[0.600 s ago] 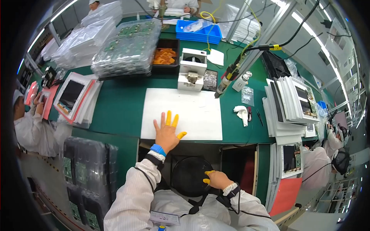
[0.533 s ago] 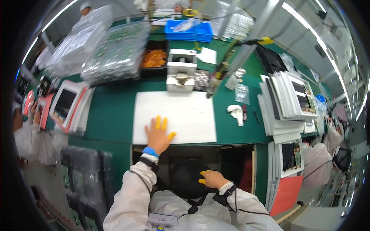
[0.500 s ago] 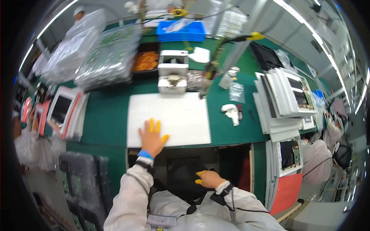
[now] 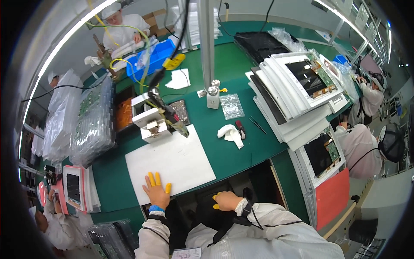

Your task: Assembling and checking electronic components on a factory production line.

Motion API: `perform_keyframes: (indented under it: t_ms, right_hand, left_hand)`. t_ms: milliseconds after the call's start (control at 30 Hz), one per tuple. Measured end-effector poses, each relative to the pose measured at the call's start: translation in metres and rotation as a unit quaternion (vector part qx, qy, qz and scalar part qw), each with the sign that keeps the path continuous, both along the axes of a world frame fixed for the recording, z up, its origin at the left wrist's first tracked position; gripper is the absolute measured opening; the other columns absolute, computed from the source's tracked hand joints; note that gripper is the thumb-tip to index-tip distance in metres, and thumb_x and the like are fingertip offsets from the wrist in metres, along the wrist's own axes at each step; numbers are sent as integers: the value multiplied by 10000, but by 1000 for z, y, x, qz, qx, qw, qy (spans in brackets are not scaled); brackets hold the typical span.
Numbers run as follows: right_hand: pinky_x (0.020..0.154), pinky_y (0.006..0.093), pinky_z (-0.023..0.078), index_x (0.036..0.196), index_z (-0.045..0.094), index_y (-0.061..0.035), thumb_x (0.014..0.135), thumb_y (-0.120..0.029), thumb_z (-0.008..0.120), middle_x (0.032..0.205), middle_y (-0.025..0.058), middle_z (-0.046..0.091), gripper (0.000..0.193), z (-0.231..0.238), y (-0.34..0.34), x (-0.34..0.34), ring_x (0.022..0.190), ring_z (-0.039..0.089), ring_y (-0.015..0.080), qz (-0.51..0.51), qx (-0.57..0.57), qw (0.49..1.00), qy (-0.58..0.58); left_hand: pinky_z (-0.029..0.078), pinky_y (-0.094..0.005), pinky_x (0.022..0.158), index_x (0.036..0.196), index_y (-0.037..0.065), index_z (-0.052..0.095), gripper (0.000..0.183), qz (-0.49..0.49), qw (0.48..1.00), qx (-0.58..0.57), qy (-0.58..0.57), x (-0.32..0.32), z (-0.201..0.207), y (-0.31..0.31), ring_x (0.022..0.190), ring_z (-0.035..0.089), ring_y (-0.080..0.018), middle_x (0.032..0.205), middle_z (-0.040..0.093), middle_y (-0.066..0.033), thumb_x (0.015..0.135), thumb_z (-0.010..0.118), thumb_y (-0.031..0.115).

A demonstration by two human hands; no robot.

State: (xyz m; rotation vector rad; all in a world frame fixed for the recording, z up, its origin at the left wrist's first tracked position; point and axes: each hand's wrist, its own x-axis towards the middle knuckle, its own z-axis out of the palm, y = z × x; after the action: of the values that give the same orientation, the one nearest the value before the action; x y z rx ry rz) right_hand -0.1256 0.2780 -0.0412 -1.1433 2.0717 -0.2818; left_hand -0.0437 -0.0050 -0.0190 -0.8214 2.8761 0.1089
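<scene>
My left hand [image 4: 158, 195] lies flat, fingers spread, on the near edge of a white sheet [image 4: 170, 166] on the green bench. Yellow covers sit on some of its fingertips, and a blue band is round the wrist. Over my lap, just off the bench's front edge, hovers my right hand [image 4: 227, 201]. Its thumb and forefinger, also in yellow covers, are apart and loosely bent, with nothing seen between them; its other fingers are partly hidden. Beyond the sheet stands a small white box-shaped device [image 4: 151, 123], with a cable-hung tool [image 4: 166, 110] in front of it.
Stacked white panels with dark screens [image 4: 297, 82] rise at the right. Tweezers [image 4: 258, 125], a white cloth [image 4: 231, 136] and a white bottle [image 4: 213, 97] lie or stand mid-bench. Bagged circuit boards [image 4: 92, 121] fill the left. A co-worker [image 4: 125, 23] sits across the bench.
The whole view has swung toward the right, so the bench appears turned and tilted. My left hand still rests on the white sheet; my right stays over my lap.
</scene>
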Motion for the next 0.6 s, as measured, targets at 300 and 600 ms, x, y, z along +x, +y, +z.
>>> perform_keyframes:
  t_ms: [300,600]
  right_hand:
    - [847,409,464,1092,595,29,905,-298,452,1133,240,601,402,38,55,35,1013,595,354,24,97,897,-431]
    - [860,399,456,1104,590,31,909,-297,444,1140,233,598,409,-105,153,-10,1025,585,344,405,200,839,-302]
  left_hand:
    - [91,-663,1062,1459,94,275,750,18,999,30,11,11,-6,-19,1415,100,-396,1537,162,-176,898,435,565]
    - [86,-654,1076,1484,195,221,759,16,996,82,15,-8,-5,-13,1430,86,-341,1558,126,-108,881,402,619]
